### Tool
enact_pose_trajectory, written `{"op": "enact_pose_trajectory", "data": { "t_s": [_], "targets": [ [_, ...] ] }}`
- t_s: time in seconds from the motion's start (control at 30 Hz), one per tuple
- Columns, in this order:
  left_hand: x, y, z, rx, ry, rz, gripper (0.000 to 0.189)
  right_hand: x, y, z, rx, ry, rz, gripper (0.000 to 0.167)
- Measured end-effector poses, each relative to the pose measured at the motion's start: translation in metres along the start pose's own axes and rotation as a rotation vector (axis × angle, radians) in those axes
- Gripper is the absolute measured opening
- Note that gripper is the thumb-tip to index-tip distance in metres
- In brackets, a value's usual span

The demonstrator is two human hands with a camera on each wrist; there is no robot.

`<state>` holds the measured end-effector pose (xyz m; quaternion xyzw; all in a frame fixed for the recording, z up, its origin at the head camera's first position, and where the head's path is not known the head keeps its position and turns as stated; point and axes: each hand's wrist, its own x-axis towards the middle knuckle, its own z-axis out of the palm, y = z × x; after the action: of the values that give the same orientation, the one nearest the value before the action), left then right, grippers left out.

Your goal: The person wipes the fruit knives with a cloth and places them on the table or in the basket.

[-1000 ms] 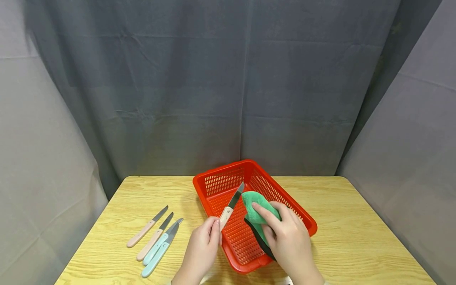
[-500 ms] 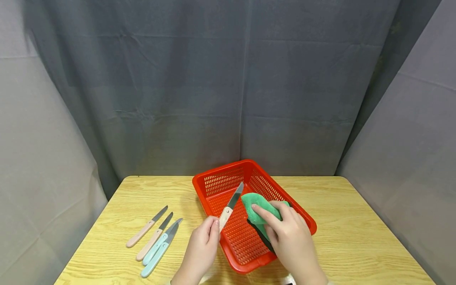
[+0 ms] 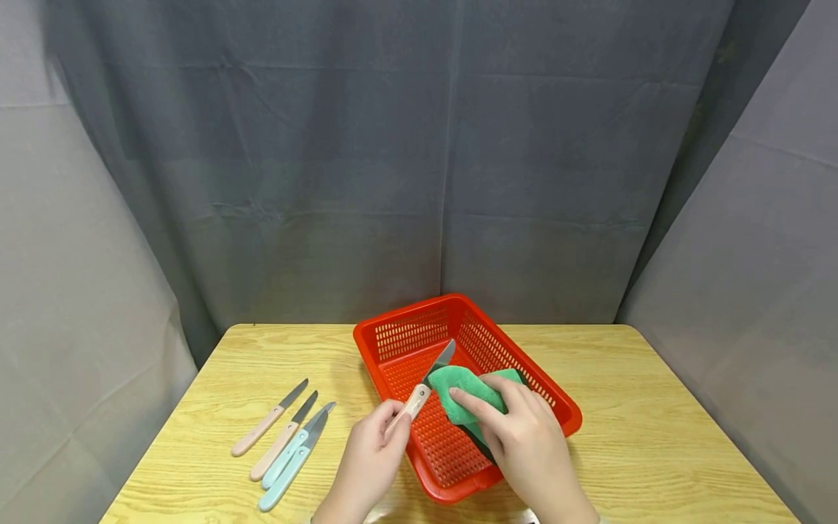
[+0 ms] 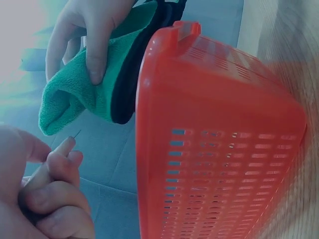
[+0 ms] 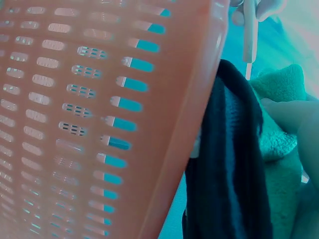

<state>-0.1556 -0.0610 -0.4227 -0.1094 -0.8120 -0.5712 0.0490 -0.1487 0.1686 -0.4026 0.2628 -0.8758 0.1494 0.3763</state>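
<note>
My left hand (image 3: 369, 455) grips a knife (image 3: 419, 397) by its pale wooden handle, the blade slanting up and away over the red basket (image 3: 452, 489). In my right hand (image 3: 527, 444) is a folded green cloth (image 3: 461, 386) with a dark edge, pinched between thumb and fingers. The cloth's left edge lies against the blade near the handle and hides part of it in the head view. From the left wrist side, curled fingers (image 4: 62, 199) wrap the handle below the cloth (image 4: 75, 94). The right wrist view shows the cloth's dark border (image 5: 227, 164) beside the basket wall.
Left of the basket, two knives with pale pink handles (image 3: 258, 429) and two with light blue handles (image 3: 286, 477) lie on the wooden table (image 3: 655, 437). The light blue ones overlap. Grey curtains (image 3: 340, 182) hang behind and at both sides.
My right hand has brought the cloth left and slightly down, from beside the blade to against it near the handle. The knife has tilted slightly to the right. The knives on the table stay put.
</note>
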Motion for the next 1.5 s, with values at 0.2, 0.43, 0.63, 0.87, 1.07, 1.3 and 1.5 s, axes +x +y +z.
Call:
{"op": "enact_pose_trajectory", "data": {
  "t_s": [0.2, 0.43, 0.63, 0.87, 1.07, 1.3, 1.5],
  "targets": [
    [0.0, 0.001, 0.0, 0.004, 0.009, 0.001, 0.01, -0.001, 0.001, 0.002, -0.006, -0.001, -0.009, 0.064],
    [0.0, 0.0, -0.001, -0.002, -0.008, 0.033, 0.012, -0.002, 0.003, 0.002, -0.045, -0.007, 0.006, 0.062],
    [0.0, -0.002, -0.002, -0.018, -0.037, 0.075, 0.013, -0.002, 0.006, -0.001, -0.06, 0.029, 0.049, 0.064],
    [-0.001, -0.002, -0.002, -0.034, -0.045, 0.094, 0.011, 0.0, 0.009, -0.002, -0.071, 0.086, 0.09, 0.068],
    [-0.002, -0.003, 0.001, -0.038, -0.034, 0.126, 0.008, 0.0, 0.013, -0.001, -0.084, 0.115, 0.12, 0.067],
    [-0.003, -0.004, 0.003, 0.032, 0.003, 0.124, 0.009, -0.001, 0.018, -0.003, -0.112, 0.155, 0.148, 0.074],
    [-0.003, -0.003, 0.003, 0.084, 0.037, 0.086, 0.009, 0.0, 0.015, -0.005, -0.058, 0.168, 0.061, 0.053]
  ]
}}
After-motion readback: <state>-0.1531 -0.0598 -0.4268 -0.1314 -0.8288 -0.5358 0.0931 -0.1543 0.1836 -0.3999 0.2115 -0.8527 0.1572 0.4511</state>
